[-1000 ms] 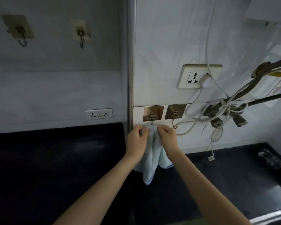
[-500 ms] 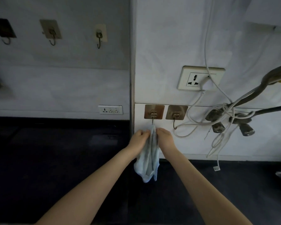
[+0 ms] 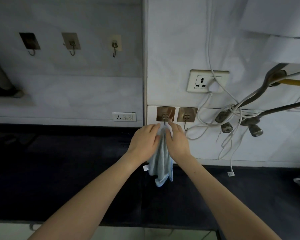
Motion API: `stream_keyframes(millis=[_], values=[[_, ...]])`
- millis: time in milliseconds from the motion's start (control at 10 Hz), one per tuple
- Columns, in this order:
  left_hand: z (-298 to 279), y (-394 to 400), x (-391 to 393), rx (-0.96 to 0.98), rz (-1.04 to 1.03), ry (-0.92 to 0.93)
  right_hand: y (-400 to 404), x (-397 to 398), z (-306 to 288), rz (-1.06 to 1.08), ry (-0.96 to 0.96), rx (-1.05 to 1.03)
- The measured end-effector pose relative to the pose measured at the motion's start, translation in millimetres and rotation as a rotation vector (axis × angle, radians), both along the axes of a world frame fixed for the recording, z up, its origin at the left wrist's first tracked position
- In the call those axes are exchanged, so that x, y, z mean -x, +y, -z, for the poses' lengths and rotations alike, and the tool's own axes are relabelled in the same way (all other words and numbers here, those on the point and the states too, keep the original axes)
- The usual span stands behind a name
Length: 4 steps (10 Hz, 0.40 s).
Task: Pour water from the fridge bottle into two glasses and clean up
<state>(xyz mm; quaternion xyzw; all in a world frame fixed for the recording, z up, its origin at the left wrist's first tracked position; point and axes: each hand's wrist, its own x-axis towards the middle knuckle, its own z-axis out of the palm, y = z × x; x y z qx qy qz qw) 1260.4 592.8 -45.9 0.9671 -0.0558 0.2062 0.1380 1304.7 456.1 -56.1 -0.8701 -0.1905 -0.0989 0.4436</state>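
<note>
Here, one light-blue cloth hung from the left of two copper-backed wall hooks, its top edge gathered just below the hook and its folds drooping toward the dark tabletop beneath. The left hand and the right hand flanked the cloth just below that hook, fingers loosely extended and touching its upper part; whether either pinched the fabric could not be told. Judged from its limp drape, the cloth was soft, light and not fragile, and would best be held at the gathered top, near the hook. Counted: one cloth, two hands, two copper-backed hooks, three further hooks well left of the cloth, and two wall sockets. No bottle or glass appeared.
</note>
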Motion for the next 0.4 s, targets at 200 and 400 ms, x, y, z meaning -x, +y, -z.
stream_keyframes(millis=[200,400], values=[[4,17,50,-0.237,-0.010,-0.025,4,43,4,0.012,-0.193,0.413],[29,45,131,-0.223,-0.024,0.077,14,125,28,0.031,-0.215,0.562]])
